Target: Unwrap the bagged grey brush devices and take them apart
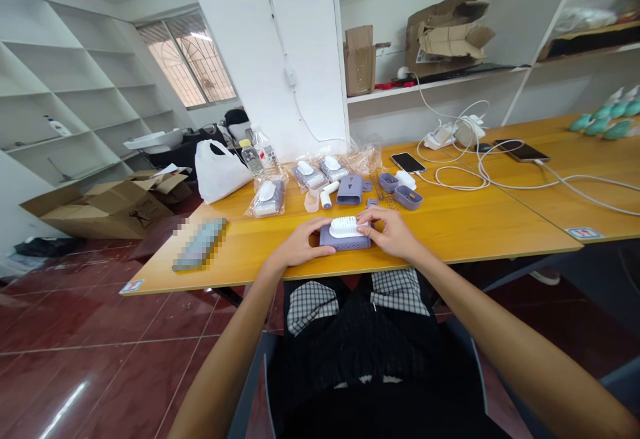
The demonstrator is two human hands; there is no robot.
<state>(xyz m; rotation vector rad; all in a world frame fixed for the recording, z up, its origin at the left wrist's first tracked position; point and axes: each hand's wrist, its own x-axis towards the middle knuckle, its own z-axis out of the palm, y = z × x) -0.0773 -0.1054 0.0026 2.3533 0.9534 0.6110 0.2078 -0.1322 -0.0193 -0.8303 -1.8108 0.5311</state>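
In front of me at the table's near edge lies a purple box (345,242) with a perforated side. A white brush (343,227) rests on its top, ridged or bristled side up. My left hand (303,244) is closed round the box's left end, thumb along the near side. With bent fingers, my right hand (393,232) grips the brush's right end. Just beyond lie a purple case (350,190), small purple trays (408,197), a translucent cup (312,201) and small white cylinders (325,199).
Bagged purple-and-white sets (269,199) lie at the back left, near bottles (251,156) and a white plastic bag (220,172). A pixelated flat object (201,244) lies at left. Phones (409,163) and looping white cables (483,172) spread over the right side.
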